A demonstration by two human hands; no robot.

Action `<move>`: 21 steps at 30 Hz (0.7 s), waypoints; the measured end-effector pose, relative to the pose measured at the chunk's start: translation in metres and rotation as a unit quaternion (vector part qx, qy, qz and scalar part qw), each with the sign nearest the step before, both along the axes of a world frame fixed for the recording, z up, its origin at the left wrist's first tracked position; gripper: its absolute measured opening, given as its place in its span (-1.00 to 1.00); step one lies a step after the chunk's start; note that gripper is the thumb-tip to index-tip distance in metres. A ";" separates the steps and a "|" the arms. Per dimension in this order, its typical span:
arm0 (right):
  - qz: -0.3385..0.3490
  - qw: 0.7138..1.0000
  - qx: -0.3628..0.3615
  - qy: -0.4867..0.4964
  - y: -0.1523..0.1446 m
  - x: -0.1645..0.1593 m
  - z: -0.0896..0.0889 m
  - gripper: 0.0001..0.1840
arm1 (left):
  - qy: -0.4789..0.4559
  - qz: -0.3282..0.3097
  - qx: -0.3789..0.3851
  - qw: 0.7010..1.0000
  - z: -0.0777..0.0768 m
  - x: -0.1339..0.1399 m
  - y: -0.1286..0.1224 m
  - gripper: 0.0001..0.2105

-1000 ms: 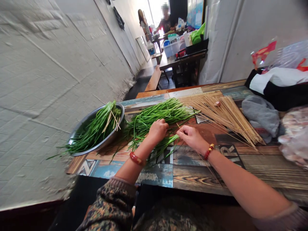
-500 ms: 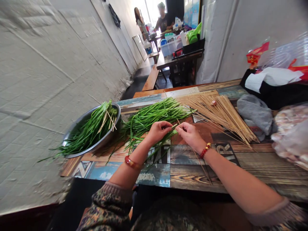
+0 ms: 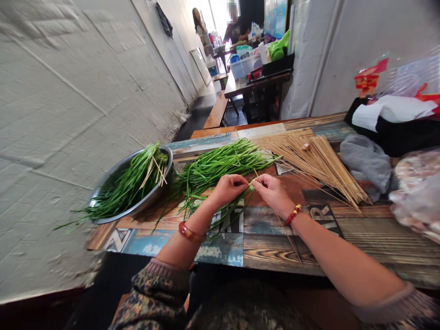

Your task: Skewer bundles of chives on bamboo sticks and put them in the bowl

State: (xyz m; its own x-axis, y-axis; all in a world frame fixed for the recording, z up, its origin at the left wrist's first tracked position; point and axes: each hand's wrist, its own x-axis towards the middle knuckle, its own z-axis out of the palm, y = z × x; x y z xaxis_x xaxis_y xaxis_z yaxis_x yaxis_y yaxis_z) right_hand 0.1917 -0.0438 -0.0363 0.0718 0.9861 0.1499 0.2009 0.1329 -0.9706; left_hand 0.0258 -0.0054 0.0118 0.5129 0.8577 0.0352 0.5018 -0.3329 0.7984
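Observation:
My left hand [image 3: 231, 189] is closed, pinching a small bunch of garlic chives [image 3: 228, 210] whose leaves trail below the wrist. Close by on the right, my right hand [image 3: 273, 191] pinches thin bamboo skewers [image 3: 289, 240]; their tips poke up above the fingers and the long ends slant down toward the table's front edge. The chive stalk ends meet the skewers at my right fingertips, where the exact contact is hidden. Just beyond my hands lies a pile of loose chives [image 3: 223, 160]. Many loose skewers [image 3: 330, 169] are spread to the right.
At left, a metal basin [image 3: 110, 181] holds skewered chives [image 3: 132, 183]. A grey plastic bag [image 3: 366, 160] and a bag of what looks like garlic [image 3: 417, 192] stand at right. Behind are a bench [image 3: 216, 110], another table [image 3: 237, 87] and two people at the back.
My left fingers have shifted slightly right, toward my right hand, so less of the chive stalks shows between them. My right hand keeps its pinch on the skewers.

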 end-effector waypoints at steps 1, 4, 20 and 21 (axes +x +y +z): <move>0.005 1.000 0.002 -0.005 0.000 0.000 0.001 -0.72 | 0.004 -0.008 -0.006 1.000 0.001 -0.001 0.000 -0.84; 0.035 0.999 -0.002 -0.012 -0.002 0.000 0.002 -0.75 | 0.006 -0.013 -0.036 0.999 0.005 -0.007 0.005 -0.79; 0.098 0.995 -0.006 -0.001 -0.003 -0.003 -0.001 -0.78 | 0.311 -0.033 0.228 0.922 -0.012 -0.026 0.022 -0.88; 0.095 0.995 -0.007 0.001 -0.003 -0.003 -0.002 -0.78 | 0.310 -0.033 0.230 0.922 -0.011 -0.026 0.023 -0.88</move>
